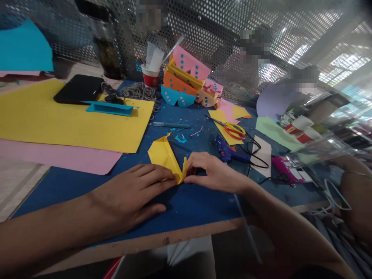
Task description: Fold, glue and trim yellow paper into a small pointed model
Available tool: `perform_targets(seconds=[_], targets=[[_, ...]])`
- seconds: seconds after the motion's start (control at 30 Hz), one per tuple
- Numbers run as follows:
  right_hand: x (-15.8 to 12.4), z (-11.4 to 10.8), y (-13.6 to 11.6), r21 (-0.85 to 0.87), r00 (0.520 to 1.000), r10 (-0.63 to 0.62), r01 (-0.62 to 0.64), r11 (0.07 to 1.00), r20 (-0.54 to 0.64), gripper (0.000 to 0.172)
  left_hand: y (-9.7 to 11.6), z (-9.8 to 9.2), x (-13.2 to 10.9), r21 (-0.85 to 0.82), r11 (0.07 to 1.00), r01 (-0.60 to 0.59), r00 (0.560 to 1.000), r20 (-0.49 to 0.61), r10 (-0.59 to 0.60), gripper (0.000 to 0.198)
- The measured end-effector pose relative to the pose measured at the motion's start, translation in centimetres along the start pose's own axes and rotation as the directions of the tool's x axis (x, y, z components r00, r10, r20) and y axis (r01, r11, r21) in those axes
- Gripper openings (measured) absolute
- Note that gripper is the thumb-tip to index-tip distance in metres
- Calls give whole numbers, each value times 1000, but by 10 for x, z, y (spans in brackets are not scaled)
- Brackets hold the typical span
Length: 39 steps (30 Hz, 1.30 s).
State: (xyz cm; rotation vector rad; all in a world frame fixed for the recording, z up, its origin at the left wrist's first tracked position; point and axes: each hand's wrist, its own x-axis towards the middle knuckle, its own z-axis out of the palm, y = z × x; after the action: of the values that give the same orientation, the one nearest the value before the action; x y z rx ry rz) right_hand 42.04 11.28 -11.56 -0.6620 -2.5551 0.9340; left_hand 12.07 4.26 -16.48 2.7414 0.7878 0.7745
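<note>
A folded yellow paper piece (167, 155) lies on the blue tabletop (203, 209) between my hands. My left hand (136, 193) rests flat over its lower left part, with the fingers stretched out and the fingertips near the paper's bottom corner. On the right side, my right hand (207, 170) pinches a narrow raised edge of the same paper between thumb and curled fingers. Just behind the paper are small blue scraps (180, 138) and a blue pen (171, 125).
Yellow-handled scissors (235, 130) and a blue glue gun (229, 152) with a black cable lie to the right. Large yellow sheets (116, 131) cover the left. Decorated paper pieces (180, 83) and a red cup (151, 75) stand behind. Another person's arm (356, 190) is at far right.
</note>
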Motion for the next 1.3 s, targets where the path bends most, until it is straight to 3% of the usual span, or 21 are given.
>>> perform_targets(seconds=[0.3, 0.8, 0.9, 1.07, 1.3], targets=[[0, 4, -7, -79, 998, 65, -65, 995, -8, 11, 4, 0, 6, 92, 995, -34, 999, -16, 36, 44], [1, 9, -3, -128, 1000, 16, -17, 992, -8, 11, 10, 0, 8, 139, 990, 15, 1000, 4, -15, 42], [2, 10, -3, -135, 1000, 15, -16, 991, -5, 15, 10, -3, 10, 127, 991, 37, 999, 26, -41, 40], [4, 12, -5, -158, 999, 37, -34, 987, 14, 20, 3, -7, 12, 87, 996, -20, 999, 50, 16, 41], [6, 8, -13, -179, 994, 89, -78, 981, 57, 22, 7, -3, 8, -7, 997, 77, 997, 11, -77, 38]])
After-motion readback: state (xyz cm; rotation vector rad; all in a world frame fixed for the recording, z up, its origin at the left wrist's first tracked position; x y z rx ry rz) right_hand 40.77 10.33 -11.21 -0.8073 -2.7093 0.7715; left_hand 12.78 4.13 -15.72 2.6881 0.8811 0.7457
